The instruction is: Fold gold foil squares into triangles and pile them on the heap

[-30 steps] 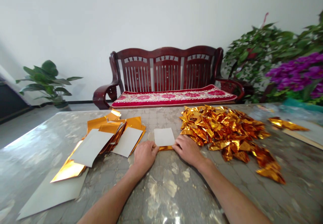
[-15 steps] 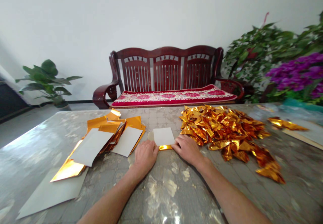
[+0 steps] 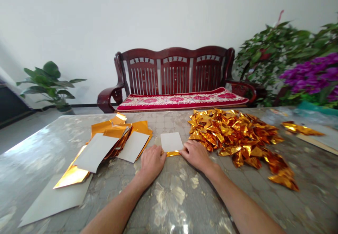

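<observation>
A small sheet of gold foil paper (image 3: 171, 141) lies white side up on the marbled table (image 3: 174, 198), its near edge folded over so a gold strip shows. My left hand (image 3: 151, 162) pinches the left end of that folded edge. My right hand (image 3: 194, 154) presses the right end, fingers curled on the paper. Both hands rest on the table top.
A loose stack of flat gold and white sheets (image 3: 113, 142) lies to the left. A heap of folded gold pieces (image 3: 235, 135) lies to the right, with more foil (image 3: 301, 129) at the far right. Behind the table stand a red wooden bench (image 3: 174, 79) and potted plants (image 3: 295, 61).
The hands have hardly moved; the folded gold strip at the sheet's near edge shows a little more. The camera tilted slightly.
</observation>
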`<state>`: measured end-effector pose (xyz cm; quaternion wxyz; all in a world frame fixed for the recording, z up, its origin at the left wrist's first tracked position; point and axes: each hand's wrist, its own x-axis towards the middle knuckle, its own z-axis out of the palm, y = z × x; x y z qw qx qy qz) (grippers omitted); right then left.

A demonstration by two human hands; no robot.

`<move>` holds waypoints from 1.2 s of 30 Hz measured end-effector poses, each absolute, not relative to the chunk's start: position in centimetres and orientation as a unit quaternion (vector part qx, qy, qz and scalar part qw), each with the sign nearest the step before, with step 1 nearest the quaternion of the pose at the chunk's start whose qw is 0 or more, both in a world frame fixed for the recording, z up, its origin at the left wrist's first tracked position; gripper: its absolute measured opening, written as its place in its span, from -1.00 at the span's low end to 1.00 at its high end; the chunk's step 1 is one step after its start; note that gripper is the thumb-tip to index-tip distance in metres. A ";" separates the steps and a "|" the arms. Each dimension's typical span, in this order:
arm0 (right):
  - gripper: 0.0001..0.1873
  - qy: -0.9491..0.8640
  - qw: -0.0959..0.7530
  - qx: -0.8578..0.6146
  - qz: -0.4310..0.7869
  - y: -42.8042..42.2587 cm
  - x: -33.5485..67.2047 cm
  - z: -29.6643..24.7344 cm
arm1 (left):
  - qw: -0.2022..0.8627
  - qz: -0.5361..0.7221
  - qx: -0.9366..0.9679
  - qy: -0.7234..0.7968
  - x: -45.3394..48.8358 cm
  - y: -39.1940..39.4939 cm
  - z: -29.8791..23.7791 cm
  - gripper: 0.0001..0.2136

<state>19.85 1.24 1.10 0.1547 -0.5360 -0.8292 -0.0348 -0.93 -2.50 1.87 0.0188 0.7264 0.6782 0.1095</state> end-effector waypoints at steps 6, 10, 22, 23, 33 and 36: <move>-0.74 -0.822 0.150 -0.548 -0.038 1.2 19.7 1.2 | 0.016 0.111 0.728 0.677 -0.9 -2.7 2.0 -0.76; -0.74 -0.819 0.146 -0.554 -0.034 1.2 19.7 1.3 | 0.021 0.106 0.723 0.682 -0.8 -2.7 2.1 -0.76; -0.69 -0.827 0.134 -0.544 -0.045 1.2 19.8 1.4 | -0.020 0.092 0.732 0.675 -0.6 -3.2 2.3 -0.69; -0.68 -0.830 0.132 -0.541 -0.040 1.2 19.9 1.5 | -0.020 0.092 0.732 0.675 -0.5 -3.2 2.3 -0.69; -0.71 -0.831 0.116 -0.542 -0.035 1.1 19.7 1.8 | -0.043 0.071 0.733 0.675 -1.2 -2.4 1.7 -0.71; -0.72 -0.830 0.112 -0.545 -0.038 1.2 19.7 1.7 | -0.055 0.080 0.735 0.671 -1.2 -2.5 1.7 -0.76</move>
